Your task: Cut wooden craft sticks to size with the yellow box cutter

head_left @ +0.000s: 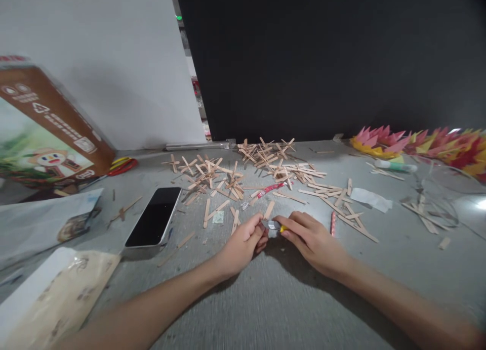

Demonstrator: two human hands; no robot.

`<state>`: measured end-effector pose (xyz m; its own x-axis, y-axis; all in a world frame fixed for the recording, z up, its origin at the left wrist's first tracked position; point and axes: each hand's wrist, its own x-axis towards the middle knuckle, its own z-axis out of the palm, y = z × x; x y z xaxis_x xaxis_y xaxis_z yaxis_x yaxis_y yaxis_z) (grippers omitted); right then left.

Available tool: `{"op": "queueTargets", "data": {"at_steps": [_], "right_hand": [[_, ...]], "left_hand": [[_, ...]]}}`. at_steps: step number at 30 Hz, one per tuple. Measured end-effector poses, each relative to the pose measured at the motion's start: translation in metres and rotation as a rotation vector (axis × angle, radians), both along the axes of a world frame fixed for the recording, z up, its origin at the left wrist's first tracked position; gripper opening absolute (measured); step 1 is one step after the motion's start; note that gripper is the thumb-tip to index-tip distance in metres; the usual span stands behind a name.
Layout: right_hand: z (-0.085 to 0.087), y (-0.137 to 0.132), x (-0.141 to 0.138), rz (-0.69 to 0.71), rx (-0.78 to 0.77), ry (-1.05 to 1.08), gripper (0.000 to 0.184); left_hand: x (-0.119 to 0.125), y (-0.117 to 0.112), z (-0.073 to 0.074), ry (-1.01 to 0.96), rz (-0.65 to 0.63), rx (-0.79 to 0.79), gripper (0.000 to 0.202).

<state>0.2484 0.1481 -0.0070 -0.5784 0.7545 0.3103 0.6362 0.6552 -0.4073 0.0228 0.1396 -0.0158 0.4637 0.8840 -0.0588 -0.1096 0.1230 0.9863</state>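
Note:
My right hand (311,241) is closed around a yellow utility knife (283,228), whose metal blade points left. The blade reaches to the fingertips of my left hand (243,242). Those fingers are pinched together on a wooden craft stick (269,209); its upper end shows just beyond them, and the rest is hidden by the fingers and blade. Both hands are over the middle of the grey table (243,309). Beyond them lies a heap of crossed craft sticks (207,173), with more loose sticks (337,201) to the right.
A black phone (154,217) lies on the left, near a plastic packet (76,289) and a brown printed box (56,132). Pink and yellow paper petals (379,140) sit at the back right, beside a glue stick (395,166). A dark panel (322,61) stands behind the table.

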Motion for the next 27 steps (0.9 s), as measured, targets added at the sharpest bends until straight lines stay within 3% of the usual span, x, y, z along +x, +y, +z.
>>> {"op": "queueTargets", "data": {"at_steps": [11, 18, 27], "right_hand": [[-0.0036, -0.0004, 0.0021, 0.003, 0.019, 0.017, 0.033], [-0.0020, -0.0006, 0.0007, 0.005, 0.052, 0.016, 0.036], [-0.0020, 0.0006, 0.0011, 0.012, 0.006, 0.030, 0.038]], "left_hand": [[-0.0034, 0.0011, -0.0003, -0.012, -0.020, -0.003, 0.043], [-0.0083, 0.0027, -0.0008, 0.103, -0.029, 0.097, 0.043], [-0.0081, 0.0012, -0.0006, 0.138, -0.013, 0.084, 0.033]]}}
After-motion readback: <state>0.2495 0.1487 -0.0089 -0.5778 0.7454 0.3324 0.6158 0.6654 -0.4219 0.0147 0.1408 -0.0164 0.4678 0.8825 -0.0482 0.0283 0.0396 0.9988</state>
